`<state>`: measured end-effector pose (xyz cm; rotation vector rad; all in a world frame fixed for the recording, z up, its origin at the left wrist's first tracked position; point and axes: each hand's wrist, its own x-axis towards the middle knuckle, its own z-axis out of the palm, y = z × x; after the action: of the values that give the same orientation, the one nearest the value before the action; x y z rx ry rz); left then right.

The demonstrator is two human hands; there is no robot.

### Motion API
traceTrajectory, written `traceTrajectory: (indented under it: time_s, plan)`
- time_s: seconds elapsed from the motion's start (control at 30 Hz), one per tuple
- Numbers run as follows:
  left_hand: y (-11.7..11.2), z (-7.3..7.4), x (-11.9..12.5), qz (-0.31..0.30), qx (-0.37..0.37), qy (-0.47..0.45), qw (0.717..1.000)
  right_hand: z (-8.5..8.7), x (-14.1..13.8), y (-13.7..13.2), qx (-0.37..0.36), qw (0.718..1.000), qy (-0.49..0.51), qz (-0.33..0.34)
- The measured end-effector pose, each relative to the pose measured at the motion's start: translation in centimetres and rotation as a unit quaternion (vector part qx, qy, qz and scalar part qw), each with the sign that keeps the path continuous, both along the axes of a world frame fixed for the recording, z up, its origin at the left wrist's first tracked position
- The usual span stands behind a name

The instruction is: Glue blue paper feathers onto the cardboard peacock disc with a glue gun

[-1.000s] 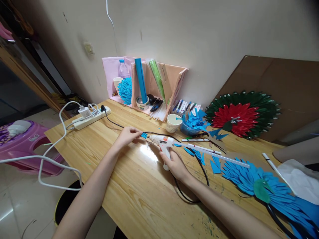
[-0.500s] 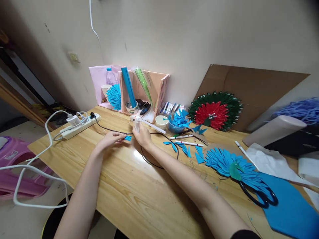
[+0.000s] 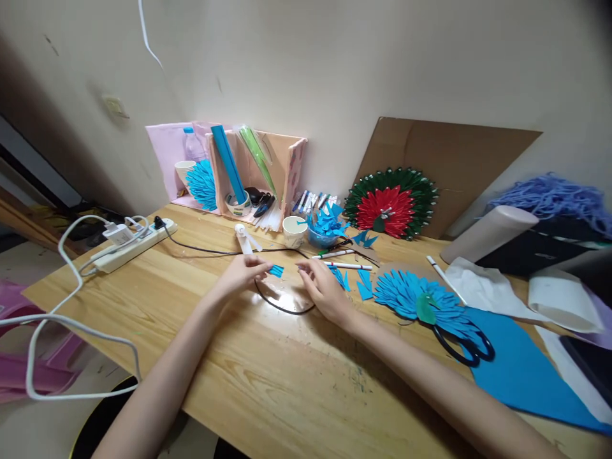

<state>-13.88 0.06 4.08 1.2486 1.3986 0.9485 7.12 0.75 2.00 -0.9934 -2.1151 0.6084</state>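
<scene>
My left hand [image 3: 245, 273] pinches a small blue foam piece [image 3: 276, 271] by its left edge, just above the table. My right hand [image 3: 324, 285] is a short way to the right of it, fingers curled together; whatever its fingertips hold is too small to make out. Behind my left hand stands a white glue gun [image 3: 243, 240], touched by neither hand. Its black cord [image 3: 282, 310] loops over the table beneath both hands. Blue cut pieces [image 3: 364, 285] lie right of my right hand, near red-and-white pens [image 3: 348, 265].
Behind are a paper cup [image 3: 294, 232], a bowl of blue scraps [image 3: 322, 238] and a pink box [image 3: 297, 172]. At right lie a blue feathered peacock [image 3: 411, 294], black-handled scissors [image 3: 456, 350] and a blue sheet [image 3: 521, 376]. A power strip [image 3: 136, 247] sits at left.
My right hand has let go of the glue gun, which now stands on the table, and has moved right and nearer. My left hand still holds the blue piece. The view has shifted right.
</scene>
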Motion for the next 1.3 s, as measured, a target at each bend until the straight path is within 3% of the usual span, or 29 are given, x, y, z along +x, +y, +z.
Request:
traceTrajectory:
  time_s: [0.17,0.27,0.37,0.77,0.97,1.3]
  plan:
    - [1.1,-1.8,8.5,-0.047,0.034,-0.036,0.998,-0.9,8.2,-3.2,-0.036,0.995,0.048,-0.080]
    - [0.9,-2.9,12.4,-0.050,0.043,-0.056,0.996,-1.8,10.4,-3.6,-0.024,0.990,0.080,-0.115]
    - [0.1,-3.4,14.3,-0.056,0.058,-0.066,0.995,-2.2,11.0,-3.3,-0.029,0.987,0.094,-0.130]
    - [-1.0,-4.1,14.2,-0.060,0.087,-0.033,0.994,-2.3,11.1,-3.2,-0.079,0.989,0.110,-0.059]
    - [-0.9,-4.0,14.2,-0.072,0.066,-0.059,0.993,-2.2,11.1,-3.1,-0.060,0.991,0.102,-0.065]
    - [-0.7,-3.8,14.0,-0.073,0.053,-0.083,0.992,-2.7,11.2,-2.9,0.034,0.995,0.069,-0.067]
